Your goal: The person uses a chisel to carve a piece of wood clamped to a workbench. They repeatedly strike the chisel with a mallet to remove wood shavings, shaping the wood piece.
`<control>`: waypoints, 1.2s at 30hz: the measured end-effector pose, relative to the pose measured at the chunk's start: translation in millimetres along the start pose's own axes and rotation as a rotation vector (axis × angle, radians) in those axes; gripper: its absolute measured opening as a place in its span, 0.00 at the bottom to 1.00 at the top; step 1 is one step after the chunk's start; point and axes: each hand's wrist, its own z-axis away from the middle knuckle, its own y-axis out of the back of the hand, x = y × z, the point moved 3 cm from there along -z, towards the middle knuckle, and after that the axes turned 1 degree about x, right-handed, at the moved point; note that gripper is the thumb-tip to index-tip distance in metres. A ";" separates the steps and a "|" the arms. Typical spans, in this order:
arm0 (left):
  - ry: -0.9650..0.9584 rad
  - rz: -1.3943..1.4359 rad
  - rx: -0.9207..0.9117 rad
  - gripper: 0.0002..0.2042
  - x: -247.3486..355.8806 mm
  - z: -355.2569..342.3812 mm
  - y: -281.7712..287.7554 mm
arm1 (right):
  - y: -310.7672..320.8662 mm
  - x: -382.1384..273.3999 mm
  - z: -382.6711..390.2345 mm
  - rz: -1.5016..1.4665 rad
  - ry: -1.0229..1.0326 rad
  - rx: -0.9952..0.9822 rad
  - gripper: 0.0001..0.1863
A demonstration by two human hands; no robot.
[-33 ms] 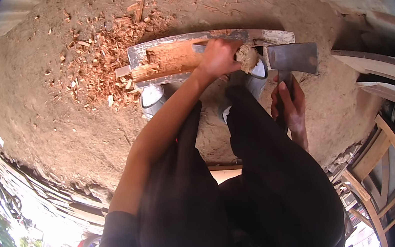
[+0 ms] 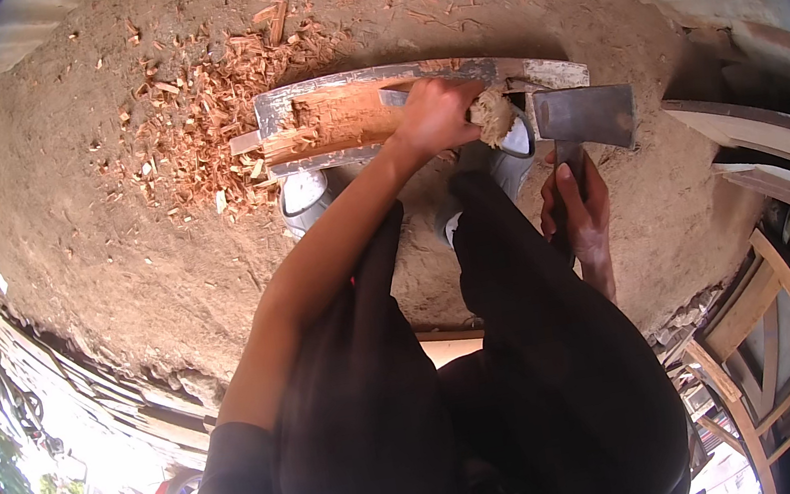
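A chisel lies nearly level in my left hand (image 2: 436,118), which is closed around it. Its metal blade (image 2: 392,98) points left into the hollow of a curved wooden piece (image 2: 348,124), and its frayed, mushroomed wooden butt (image 2: 493,118) sticks out to the right. The wood has worn grey and white paint outside and raw reddish wood within. My right hand (image 2: 578,196) grips the handle of a hatchet with a broad, dark rectangular head (image 2: 589,117). That head is just right of the chisel's butt, apart from it.
My shoes (image 2: 305,192) stand against the near side of the wood. Wood chips (image 2: 214,106) are scattered over the dirt floor at left and beyond. Curved boards (image 2: 752,131) and a wooden frame (image 2: 771,336) stand at right, near a wall. Motorbikes show at far left.
The chisel blade has shifted very slightly left along the hollow. Otherwise both hands and the hatchet are almost in the same place.
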 end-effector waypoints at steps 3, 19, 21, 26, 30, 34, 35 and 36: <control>-0.027 0.020 0.020 0.20 -0.2 0.9 3.7 | 1.0 1.3 1.9 -0.011 0.021 -0.022 0.15; 0.014 0.022 -0.024 0.13 -10.4 -11.0 6.2 | -4.5 -2.6 0.9 0.078 0.063 -0.048 0.15; 0.037 0.039 -0.082 0.12 -13.0 -10.5 6.9 | -10.5 -0.3 -7.1 0.169 0.071 -0.117 0.15; -0.026 0.096 -0.047 0.11 -16.9 -7.5 9.0 | -6.4 -5.5 -5.2 0.108 0.097 -0.115 0.16; -0.041 0.130 -0.003 0.11 -14.5 -7.8 11.7 | -10.8 -3.1 -4.2 0.111 0.136 -0.109 0.16; -0.041 0.112 -0.020 0.10 -17.2 -8.4 13.3 | -13.3 -2.6 -15.5 0.289 0.060 -0.165 0.16; -0.041 0.120 -0.008 0.11 -16.8 -9.7 11.4 | -11.3 -5.8 -14.5 0.219 0.064 -0.146 0.16; -0.037 0.124 0.001 0.11 -15.3 -9.6 10.0 | -10.3 -7.9 -12.0 0.147 0.065 -0.130 0.15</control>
